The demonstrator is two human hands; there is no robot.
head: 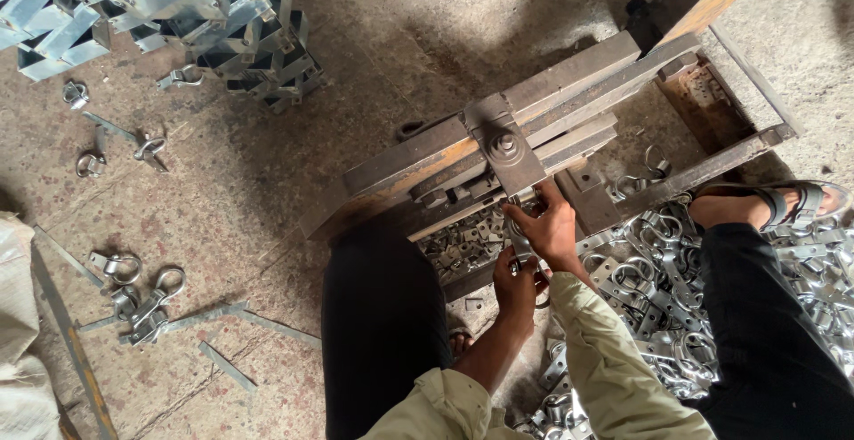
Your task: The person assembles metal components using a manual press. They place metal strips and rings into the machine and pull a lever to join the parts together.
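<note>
While the person sits on the bare concrete floor [374, 66] with legs either side of a rusty, flat-barred steel hand press [498, 151], both hands meet just under its bolted centre plate. The right hand [544, 226] reaches up to the lower edge of the press, its fingers curled round the top of a small galvanised metal clamp piece with a ring end [521, 249]. The left hand [514, 287], directly below, has its fingers wrapped shut about the lower end of that same piece. So the part sits between the two hands, right at the mouth of the press, and the step in hand looks like seating it into the tool. I judge the next move calls for squaring the piece in the slot and getting fingers away from the bars. A heap of similar shiny ring clamps [676, 271] lies by the right leg, touching the sandalled foot [783, 201]. Stacked folded sheet-metal brackets [178, 13] stand well apart at the upper left.
</note>
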